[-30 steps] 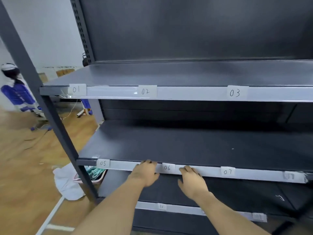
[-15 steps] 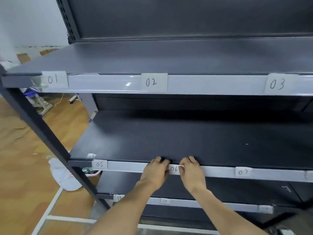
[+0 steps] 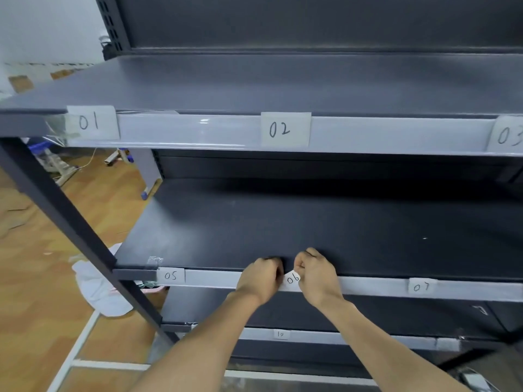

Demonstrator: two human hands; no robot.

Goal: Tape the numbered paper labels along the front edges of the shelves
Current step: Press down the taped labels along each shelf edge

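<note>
A dark metal shelf unit has pale grey front strips. The top strip (image 3: 198, 131) carries paper labels 01 (image 3: 90, 122), 02 (image 3: 284, 129) and 03 (image 3: 508, 134). The middle strip (image 3: 215, 279) carries 05 (image 3: 171, 275), 06 (image 3: 292, 278) and 07 (image 3: 420, 286). A lower strip shows label 10 (image 3: 280, 333). My left hand (image 3: 261, 280) and my right hand (image 3: 318, 275) sit on either side of label 06, fingers curled over the shelf's edge. The label tilts, its upper right corner pinched by my right fingers. What my left fingers hold is hidden.
A slanted dark post (image 3: 70, 222) of the rack crosses the left side. Crumpled clear tape (image 3: 155, 260) lies on the middle shelf near label 05. White cloth (image 3: 99, 290) lies on the wooden floor at the left, with blue and white gear farther back.
My head has moved closer and lower. Both hands closed in around label 06 from either side, and the label now sits tilted between them.
</note>
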